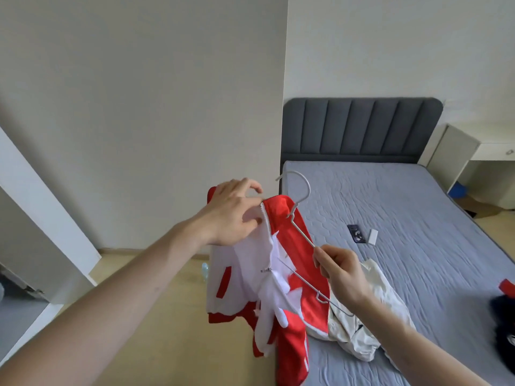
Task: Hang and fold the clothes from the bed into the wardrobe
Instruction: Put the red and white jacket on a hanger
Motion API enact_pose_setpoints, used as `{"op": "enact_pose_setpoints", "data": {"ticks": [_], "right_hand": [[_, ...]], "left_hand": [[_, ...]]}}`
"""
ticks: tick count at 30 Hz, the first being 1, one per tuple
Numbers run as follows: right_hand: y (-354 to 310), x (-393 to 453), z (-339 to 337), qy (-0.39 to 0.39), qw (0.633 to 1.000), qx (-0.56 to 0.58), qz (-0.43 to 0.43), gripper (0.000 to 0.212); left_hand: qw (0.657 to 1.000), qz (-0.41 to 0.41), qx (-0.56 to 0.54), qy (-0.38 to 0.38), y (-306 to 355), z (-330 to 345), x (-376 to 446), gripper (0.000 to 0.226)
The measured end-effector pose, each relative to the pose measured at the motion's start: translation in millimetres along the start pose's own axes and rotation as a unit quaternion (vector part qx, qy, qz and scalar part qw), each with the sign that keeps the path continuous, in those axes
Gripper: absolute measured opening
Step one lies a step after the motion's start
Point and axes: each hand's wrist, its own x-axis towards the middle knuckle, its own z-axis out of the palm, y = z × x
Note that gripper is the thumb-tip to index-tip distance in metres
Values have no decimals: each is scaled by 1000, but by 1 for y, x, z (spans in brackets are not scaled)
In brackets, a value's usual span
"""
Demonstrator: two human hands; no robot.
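Observation:
A red and white jacket (pixel 281 299) hangs in the air beside the bed (pixel 412 218), partly over a white wire hanger (pixel 301 229). My left hand (pixel 234 213) grips the jacket at its collar edge, fingers curled into the cloth. My right hand (pixel 340 268) pinches the hanger's right arm, tilting the hanger so its hook points up and left. A cream garment (pixel 370 321) lies crumpled on the grey mattress under my right forearm. At the right edge of the bed lie a dark garment (pixel 504 324) and a bit of red cloth (pixel 507 285).
A dark phone (pixel 356 234) and a small white box (pixel 372 236) lie on the mattress. The grey padded headboard (pixel 359 129) stands against the wall. A white desk (pixel 479 154) is at the far right. A white panel (pixel 41 207) slants at the left over the wooden floor (pixel 167 316).

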Motion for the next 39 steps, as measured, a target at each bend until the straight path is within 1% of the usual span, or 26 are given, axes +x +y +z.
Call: {"op": "enact_pose_setpoints", "data": {"ticks": [3, 4, 7, 9, 11, 13, 14, 15, 17, 19, 21, 23, 25, 26, 27, 28, 30, 32, 34, 36, 38, 39], "right_hand": [[3, 1, 0, 4, 1000, 25, -1, 47], [3, 3, -1, 5, 999, 37, -2, 45], [5, 12, -9, 27, 998, 64, 4, 43], [14, 20, -21, 71, 995, 61, 28, 40], [31, 22, -33, 150, 984, 60, 78, 40], [51, 17, -38, 221, 952, 113, 176, 42], [61, 12, -36, 233, 935, 134, 232, 43], [71, 7, -31, 221, 923, 133, 286, 43], [83, 2, -13, 153, 910, 103, 371, 45], [83, 3, 8, 94, 898, 112, 415, 52], [76, 10, 26, 58, 886, 123, 444, 59], [75, 19, 38, 29, 871, 141, 470, 59], [78, 27, 45, 19, 871, 160, 464, 46], [79, 31, 46, 35, 879, 162, 448, 34], [81, 35, 44, 65, 889, 157, 425, 20], [82, 39, 39, 103, 901, 148, 395, 12], [79, 46, 21, 178, 922, 121, 321, 15], [68, 50, 2, 219, 942, 84, 239, 18], [57, 52, -13, 231, 955, 58, 175, 25], [47, 53, -23, 245, 959, 54, 130, 27], [38, 53, -29, 247, 963, 48, 93, 31], [33, 52, -31, 243, 966, 42, 80, 36]], "left_hand": [[999, 19, -48, 2, -11, -6, 17, 18], [998, 26, -62, 7, -14, -8, 21, 17], [994, 51, -77, 51, -17, -12, 29, 16], [991, 48, -89, 89, -21, -16, 32, 13], [987, 31, -97, 125, -26, -21, 34, 14], [984, 9, -103, 143, -28, -28, 34, 17], [983, 0, -107, 148, -29, -32, 34, 17], [982, -5, -111, 153, -29, -35, 34, 17], [981, -5, -110, 162, -29, -39, 34, 18], [979, -1, -106, 173, -28, -43, 35, 19], [978, 2, -108, 180, -25, -46, 36, 20], [977, 6, -109, 182, -22, -50, 37, 20], [978, 8, -106, 182, -20, -53, 35, 18], [978, 5, -103, 181, -21, -55, 33, 18], [979, -2, -99, 181, -24, -56, 31, 19], [980, -10, -93, 178, -27, -57, 27, 20], [983, -27, -72, 166, -36, -56, 18, 18], [985, -48, -49, 155, -47, -50, 7, 12], [985, -75, -43, 151, -56, -44, -1, 12], [983, -94, -39, 155, -61, -37, -5, 14], [978, -104, -22, 179, -64, -32, -6, 15], [974, -107, -14, 197, -65, -30, -6, 16]]}}
